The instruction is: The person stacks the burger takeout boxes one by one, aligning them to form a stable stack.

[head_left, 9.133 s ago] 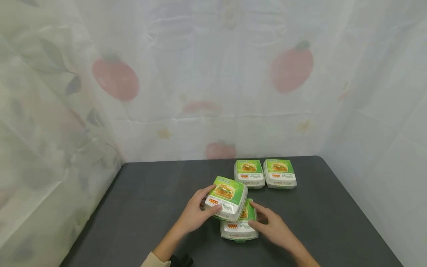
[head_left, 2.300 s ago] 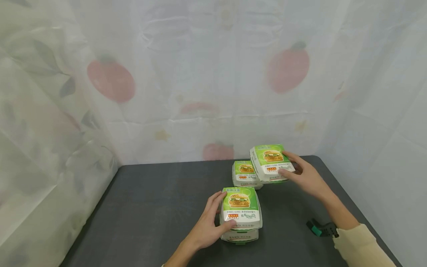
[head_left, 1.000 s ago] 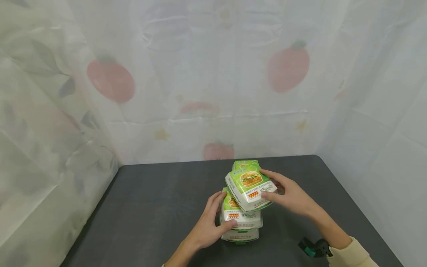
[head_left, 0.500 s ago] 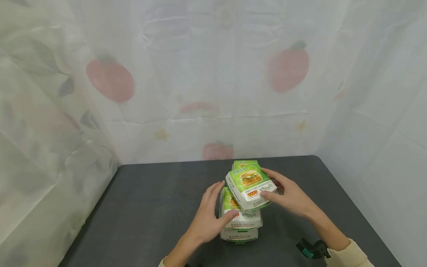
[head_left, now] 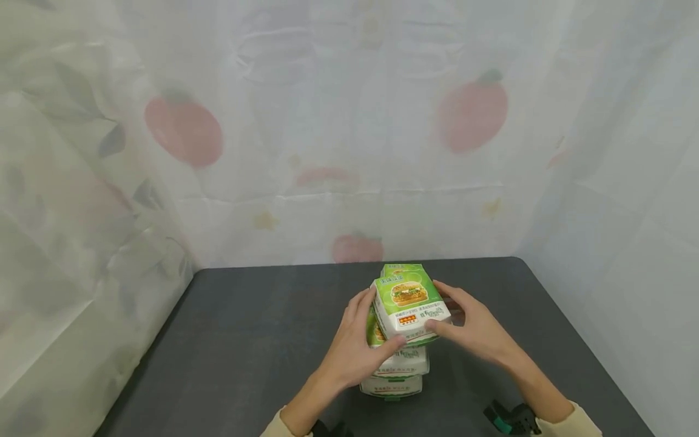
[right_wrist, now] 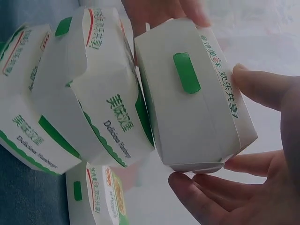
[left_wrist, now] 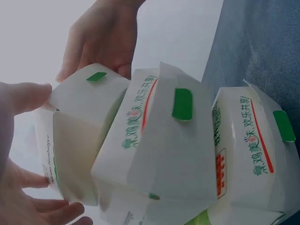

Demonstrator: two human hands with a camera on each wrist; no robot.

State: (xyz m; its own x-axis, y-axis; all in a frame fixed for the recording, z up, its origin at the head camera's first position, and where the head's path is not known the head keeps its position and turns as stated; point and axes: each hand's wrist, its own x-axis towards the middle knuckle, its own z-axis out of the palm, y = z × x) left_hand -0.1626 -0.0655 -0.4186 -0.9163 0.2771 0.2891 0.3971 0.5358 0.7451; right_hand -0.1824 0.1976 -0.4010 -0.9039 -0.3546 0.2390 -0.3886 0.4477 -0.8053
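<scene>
A green-and-white burger box (head_left: 409,297) sits at the top of a stack, turned slightly askew to the boxes beneath it. My right hand (head_left: 480,331) grips its right side, thumb on the front. On the opposite side, my left hand (head_left: 352,340) holds the same box, its thumb near the front lower edge. Beneath are a middle burger box (head_left: 406,362) and a bottom burger box (head_left: 390,385), both partly covered. In the right wrist view, the upper box (right_wrist: 192,108) lies between the right thumb and fingers; the left wrist view shows the left fingers around its other side (left_wrist: 75,154).
One more burger box (head_left: 401,269) stands behind the stack, mostly hidden by it. The dark table (head_left: 262,328) extends to both sides. Patterned white curtains (head_left: 327,121) hang behind the table and along its left and right sides.
The right hand has brought a burger box from the back right onto the stack. The left hand, earlier on the middle box, has risen to the top one, which has turned slightly straighter.
</scene>
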